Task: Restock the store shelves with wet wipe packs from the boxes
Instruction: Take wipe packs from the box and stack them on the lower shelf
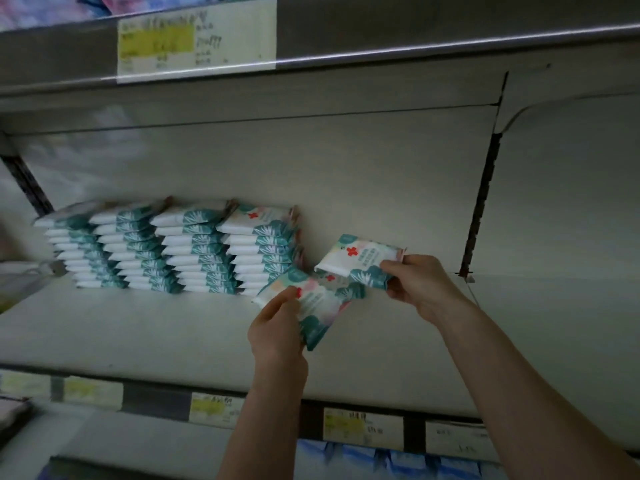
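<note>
Gripped by the left hand [277, 323]: a wet wipe bundle [318, 303], thumb on the printed top face beside the red cross, fingers hidden underneath. Bundle tilted, one teal corner down toward the camera. Number of packs in the bundle not determinable.

Pinched by the right hand [420, 282]: the right end of a wet wipe pack [360, 259], thumb on top, fingers curled below and mostly hidden. White edge visible under this pack, possibly a further pack; not confirmable.

Both items held above the shelf [138, 327], near corners overlapping in view. Actual contact between them not determinable.

Just left of the bundle: stacks of wet wipe packs [173, 247], four columns side by side on the shelf against the back panel [346, 161], white-and-teal edges facing outward. Leftmost column blurred. Lowest packs of the rightmost column partly hidden behind the bundle.

To the right, on the back panel: slotted upright [481, 202].

Above: upper shelf edge [415, 46] carrying a price label [195, 39] with a yellow patch, print illegible. Goods on top cut off by the frame and blurred.

Below: price strip [360, 427] along the shelf front, print unreadable, partly covered by the left forearm. Under it, blue packaged goods [381, 459], cut off at the bottom edge.
</note>
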Action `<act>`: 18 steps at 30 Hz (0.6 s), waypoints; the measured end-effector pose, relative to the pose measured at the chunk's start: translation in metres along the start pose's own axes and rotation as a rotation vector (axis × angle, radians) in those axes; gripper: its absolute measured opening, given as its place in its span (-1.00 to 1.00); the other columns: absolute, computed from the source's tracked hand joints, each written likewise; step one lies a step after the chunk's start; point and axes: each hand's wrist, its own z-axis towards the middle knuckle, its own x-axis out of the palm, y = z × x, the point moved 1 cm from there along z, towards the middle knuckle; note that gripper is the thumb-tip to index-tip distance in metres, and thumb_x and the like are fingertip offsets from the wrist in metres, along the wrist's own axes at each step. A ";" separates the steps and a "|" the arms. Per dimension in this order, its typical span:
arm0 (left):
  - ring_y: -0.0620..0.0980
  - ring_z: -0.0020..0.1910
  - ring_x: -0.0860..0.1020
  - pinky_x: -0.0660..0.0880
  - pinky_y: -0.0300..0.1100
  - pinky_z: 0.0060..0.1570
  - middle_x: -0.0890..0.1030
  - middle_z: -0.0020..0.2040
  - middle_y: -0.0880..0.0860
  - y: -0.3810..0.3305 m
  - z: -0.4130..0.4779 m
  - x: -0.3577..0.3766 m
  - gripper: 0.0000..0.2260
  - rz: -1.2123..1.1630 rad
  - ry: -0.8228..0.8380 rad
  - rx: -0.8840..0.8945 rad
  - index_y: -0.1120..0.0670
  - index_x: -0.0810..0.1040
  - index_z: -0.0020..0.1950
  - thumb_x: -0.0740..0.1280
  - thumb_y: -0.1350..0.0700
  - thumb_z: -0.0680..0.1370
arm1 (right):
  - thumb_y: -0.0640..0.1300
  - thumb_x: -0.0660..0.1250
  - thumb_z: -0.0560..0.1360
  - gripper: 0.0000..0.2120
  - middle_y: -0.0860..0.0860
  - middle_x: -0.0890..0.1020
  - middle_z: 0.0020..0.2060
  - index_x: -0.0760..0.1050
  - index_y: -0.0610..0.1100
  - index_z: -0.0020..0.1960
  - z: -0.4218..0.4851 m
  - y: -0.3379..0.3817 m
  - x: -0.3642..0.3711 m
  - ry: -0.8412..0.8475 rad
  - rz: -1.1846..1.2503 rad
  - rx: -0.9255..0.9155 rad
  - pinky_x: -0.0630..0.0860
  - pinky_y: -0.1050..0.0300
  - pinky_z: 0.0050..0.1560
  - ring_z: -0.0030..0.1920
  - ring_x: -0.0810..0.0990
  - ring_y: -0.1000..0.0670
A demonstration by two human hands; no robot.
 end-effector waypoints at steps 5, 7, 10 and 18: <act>0.19 -0.10 0.63 0.58 -0.05 -0.09 0.64 -0.09 0.22 -0.014 0.012 -0.019 -0.78 0.044 -0.027 0.039 0.16 0.62 -0.07 0.23 0.40 0.55 | -0.36 0.29 0.51 -0.90 -0.08 0.57 -0.31 0.54 -0.22 -0.10 0.041 -0.006 0.028 0.043 -0.122 0.057 0.49 0.29 -0.50 -0.37 0.52 0.04; 0.20 -0.12 0.63 0.59 -0.02 -0.07 0.64 -0.11 0.22 -0.016 0.014 -0.023 -0.78 0.056 -0.025 0.041 0.17 0.62 -0.05 0.22 0.40 0.55 | -0.37 0.29 0.51 -0.90 -0.09 0.57 -0.29 0.54 -0.22 -0.06 0.055 -0.012 0.037 0.049 -0.159 0.079 0.50 0.23 -0.43 -0.35 0.53 0.01; 0.22 -0.10 0.62 0.58 0.02 -0.02 0.64 -0.10 0.23 -0.015 0.019 -0.027 -0.78 0.047 -0.014 0.030 0.19 0.62 -0.03 0.22 0.42 0.55 | -0.37 0.31 0.50 -0.87 -0.17 0.58 -0.18 0.54 -0.27 0.04 0.072 -0.021 0.043 0.024 -0.212 0.095 0.51 0.19 -0.39 -0.27 0.56 -0.06; 0.16 -0.20 0.64 0.62 -0.09 -0.24 0.66 -0.16 0.21 -0.009 0.021 -0.015 -0.78 0.070 0.076 -0.015 0.21 0.61 -0.05 0.21 0.43 0.56 | -0.23 0.37 0.43 -0.89 -0.19 0.58 -0.27 0.56 -0.29 -0.18 0.103 -0.045 0.042 -0.104 -0.704 -0.067 0.51 0.06 -0.19 -0.21 0.59 -0.13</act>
